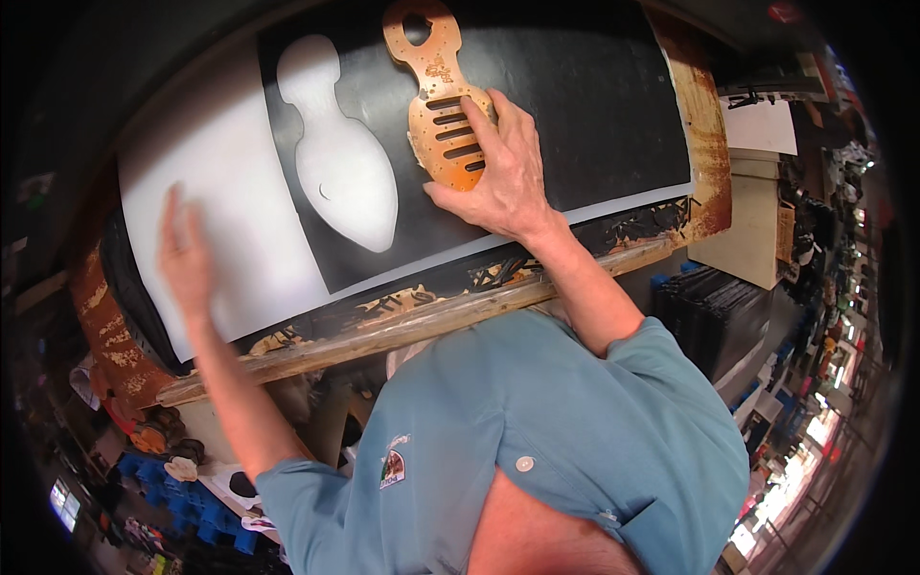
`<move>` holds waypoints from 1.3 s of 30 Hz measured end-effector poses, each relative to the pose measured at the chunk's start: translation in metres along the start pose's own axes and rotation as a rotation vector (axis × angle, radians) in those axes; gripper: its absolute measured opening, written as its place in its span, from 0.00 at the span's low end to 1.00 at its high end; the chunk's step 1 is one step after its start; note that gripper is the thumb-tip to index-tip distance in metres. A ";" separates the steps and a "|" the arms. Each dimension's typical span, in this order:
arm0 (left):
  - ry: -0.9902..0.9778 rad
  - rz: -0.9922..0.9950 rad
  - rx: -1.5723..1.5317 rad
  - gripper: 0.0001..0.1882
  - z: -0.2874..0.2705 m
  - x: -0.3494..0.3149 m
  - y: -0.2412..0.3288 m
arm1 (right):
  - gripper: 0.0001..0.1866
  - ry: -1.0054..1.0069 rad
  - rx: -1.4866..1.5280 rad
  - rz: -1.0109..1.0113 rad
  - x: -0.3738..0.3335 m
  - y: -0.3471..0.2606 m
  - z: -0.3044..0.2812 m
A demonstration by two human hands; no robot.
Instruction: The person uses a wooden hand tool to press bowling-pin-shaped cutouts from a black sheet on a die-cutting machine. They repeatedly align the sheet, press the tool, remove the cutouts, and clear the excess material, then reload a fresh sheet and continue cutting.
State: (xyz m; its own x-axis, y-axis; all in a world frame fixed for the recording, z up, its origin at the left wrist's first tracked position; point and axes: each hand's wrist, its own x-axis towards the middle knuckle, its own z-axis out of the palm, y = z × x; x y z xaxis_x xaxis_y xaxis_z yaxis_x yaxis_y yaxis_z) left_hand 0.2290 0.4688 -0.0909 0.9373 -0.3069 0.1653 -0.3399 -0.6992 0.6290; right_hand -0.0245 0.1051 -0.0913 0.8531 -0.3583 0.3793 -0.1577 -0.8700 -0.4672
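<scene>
An orange slotted template (443,144), shaped like a paddle with a round hole in its narrow end, rests on a black sheet (594,105). My right hand (506,172) grips its wide end, fingers over the slots and thumb by the lower tip. To its left, a white shape (345,172) of similar outline stands out against the black; whether it is a cut-out or lies on top, I cannot tell. Blurred by motion, my left hand (186,251) is over the white sheet (216,125) on the left. Its fingers look stretched out, with nothing visible in them.
A worn wooden rail (431,324) runs along the near edge of the bench, with dark scraps (498,278) behind it. Rusty metal (707,144) borders the right end. Dark stacked sheets (714,307) and blue crates (182,508) stand lower down.
</scene>
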 end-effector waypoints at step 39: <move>0.048 0.602 -0.167 0.11 0.118 -0.232 0.146 | 0.10 0.577 0.563 -0.021 -0.002 0.019 -0.081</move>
State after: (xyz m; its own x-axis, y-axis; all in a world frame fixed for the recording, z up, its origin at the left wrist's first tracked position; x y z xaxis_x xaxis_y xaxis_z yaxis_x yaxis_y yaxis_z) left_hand -0.0469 0.3615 -0.1272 0.5888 -0.5837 0.5591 -0.7964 -0.3009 0.5246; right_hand -0.0697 0.0614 -0.0361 0.4377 -0.5960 0.6732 0.2609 -0.6323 -0.7295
